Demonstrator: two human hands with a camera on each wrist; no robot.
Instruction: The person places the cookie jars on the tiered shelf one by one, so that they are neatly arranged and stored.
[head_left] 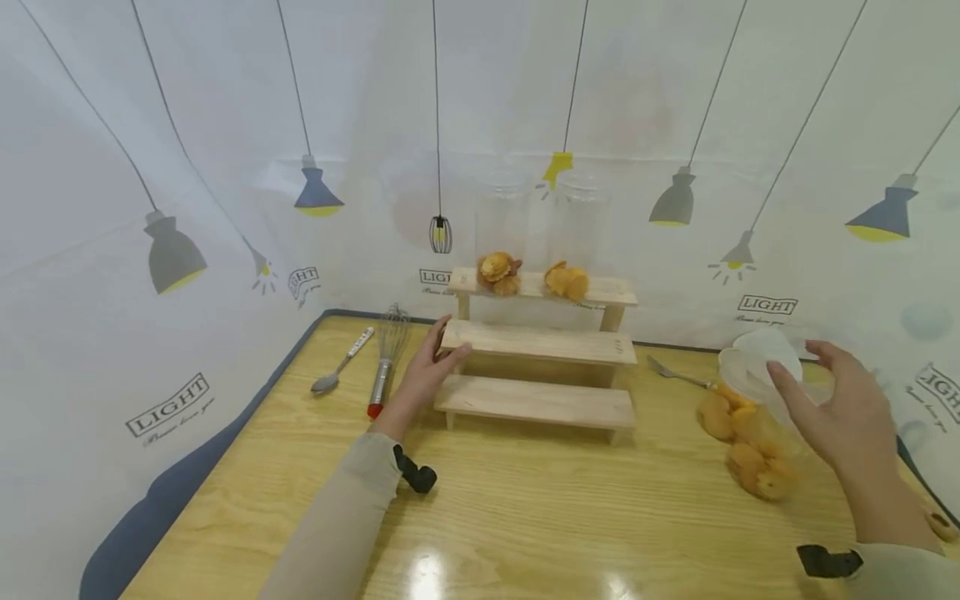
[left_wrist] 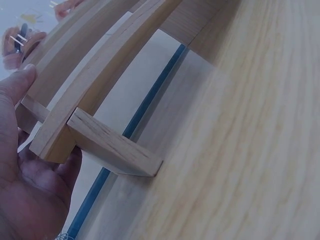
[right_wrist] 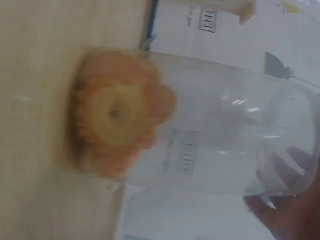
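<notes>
My left hand [head_left: 422, 379] grips the left end of a three-tier wooden shelf [head_left: 536, 400], its thumb on top of the middle tier and fingers around the end. On the right, my right hand [head_left: 851, 417] holds a clear jar [right_wrist: 215, 130] near its top, thumb and fingers spread around it. Orange-brown biscuits [right_wrist: 117, 112] lie at the bottom of that jar; the right wrist view is blurred. A second cluster of biscuits [head_left: 716, 414], apparently in another clear jar, is just beyond it. Two clear jars with biscuits [head_left: 500, 273] stand on the top tier.
Left of the shelf lie a whisk [head_left: 385, 367] with a red end and a spoon [head_left: 341, 367]. A fork [head_left: 678, 375] lies behind the jars on the right. The wooden table [head_left: 525, 517] meets a printed cloth backdrop [head_left: 375, 100] at its back.
</notes>
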